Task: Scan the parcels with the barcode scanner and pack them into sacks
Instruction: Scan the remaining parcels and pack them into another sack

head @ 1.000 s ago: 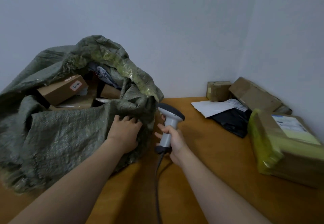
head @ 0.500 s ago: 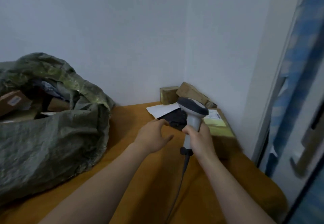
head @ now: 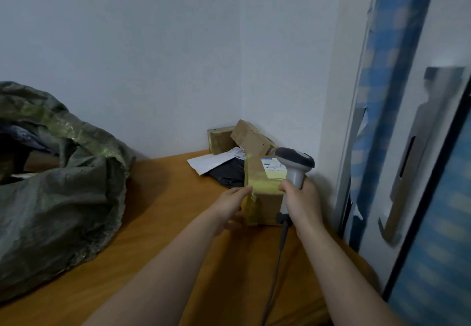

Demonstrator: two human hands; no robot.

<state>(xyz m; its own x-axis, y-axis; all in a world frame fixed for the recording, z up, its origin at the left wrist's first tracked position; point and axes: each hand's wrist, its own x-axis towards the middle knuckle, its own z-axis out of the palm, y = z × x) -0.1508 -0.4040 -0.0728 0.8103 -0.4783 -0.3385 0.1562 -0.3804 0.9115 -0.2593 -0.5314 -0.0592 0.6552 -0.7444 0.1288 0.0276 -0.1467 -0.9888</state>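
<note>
Next parcel is being fetched for scanning: left hand [head: 232, 198], fingers nearly straight, touches the brown cardboard parcel banded in yellow tape [head: 262, 193] at the far right of the orange wooden desk [head: 178, 211]; right hand [head: 302, 199] grips the grey corded barcode scanner [head: 295, 166] beside it. Next, probably: aim at its label

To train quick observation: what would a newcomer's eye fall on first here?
The left hand touches a yellow-taped box near the wall corner, while the right hand grips a grey barcode scanner just right of it. At far left, a big green sack slumps open on the wooden table.
</note>
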